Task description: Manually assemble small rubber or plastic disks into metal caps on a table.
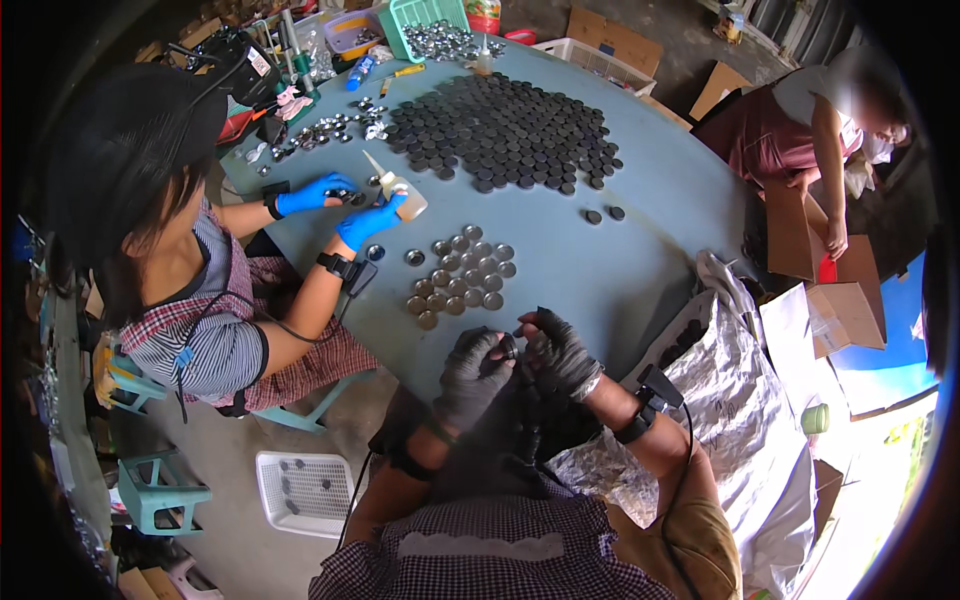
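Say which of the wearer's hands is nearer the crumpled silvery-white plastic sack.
Right. The right hand, in dark grey wrapping, is left of the sack; the left hand, likewise wrapped, is farther left, gripping a small dark round piece.

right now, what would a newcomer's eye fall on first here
Probably the dense spread of dark round pieces covering the far middle of the blue-grey table. Next, the co-worker's bright blue gloves at the left, one gripping a nozzle bottle. Nearest, the wearer's left hand holds a small dark disc at the table's near edge.
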The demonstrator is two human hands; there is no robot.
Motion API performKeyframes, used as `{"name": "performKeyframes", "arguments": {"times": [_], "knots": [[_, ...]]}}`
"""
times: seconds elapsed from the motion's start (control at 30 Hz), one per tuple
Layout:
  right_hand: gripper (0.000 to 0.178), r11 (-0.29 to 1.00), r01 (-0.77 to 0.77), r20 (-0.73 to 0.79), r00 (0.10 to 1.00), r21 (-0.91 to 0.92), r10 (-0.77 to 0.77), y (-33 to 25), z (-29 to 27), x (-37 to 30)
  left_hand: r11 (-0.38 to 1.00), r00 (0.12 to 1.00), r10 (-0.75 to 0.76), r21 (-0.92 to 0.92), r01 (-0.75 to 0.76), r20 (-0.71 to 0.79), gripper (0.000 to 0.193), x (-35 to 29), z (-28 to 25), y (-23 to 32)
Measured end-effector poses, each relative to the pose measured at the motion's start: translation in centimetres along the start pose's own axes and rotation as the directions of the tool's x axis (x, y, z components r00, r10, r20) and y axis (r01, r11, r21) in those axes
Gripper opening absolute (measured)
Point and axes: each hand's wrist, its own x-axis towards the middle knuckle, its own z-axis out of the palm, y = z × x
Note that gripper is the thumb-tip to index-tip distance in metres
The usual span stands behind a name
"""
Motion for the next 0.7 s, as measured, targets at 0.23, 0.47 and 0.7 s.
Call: {"name": "performKeyframes", "arguments": {"times": [0.23,0.47,0.7], "knots": [[0.040,0.992,0.103,0.045,0.993,0.078,-0.107,0.5,-0.8,0.6,0.987,1.000,0.023,-0.156,-0.025,-0.015,0.039,0.0,-0.2,0.3],[0.034,0.993,-0.078,0.154,0.984,-0.092,0.092,1.4,-2.5,1.9,0.985,0.999,-0.036,-0.170,0.030,-0.031,0.039,0.3,-0.4,-0.4],[0.030,0.997,0.002,0.332,0.943,-0.073,0.023,2.5,-2.3,4.2,0.999,0.999,0.017,-0.037,-0.018,-0.027,0.042,0.8,-0.3,-1.9]]}}
